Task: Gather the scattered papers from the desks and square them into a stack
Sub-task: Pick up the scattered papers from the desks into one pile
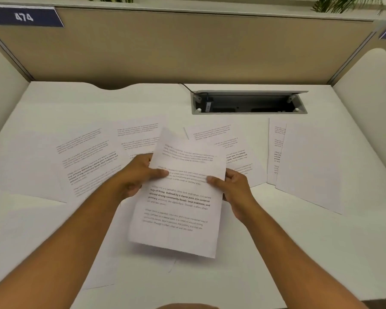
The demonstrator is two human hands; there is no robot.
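Matt white paper sheet [183, 197] (printed text), smooth matt desk [276, 241], cloth-like partition [187, 47].

Printed sheet [181, 197] in both hands' grip, left hand [140, 172], right hand [234, 186], above paper-strewn desk [276, 241].

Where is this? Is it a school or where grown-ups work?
Most likely an office, at one desk in a row. A tan divider wall stands behind it with a number sign, and a socket box is set into the top. Both hands hold printed papers.
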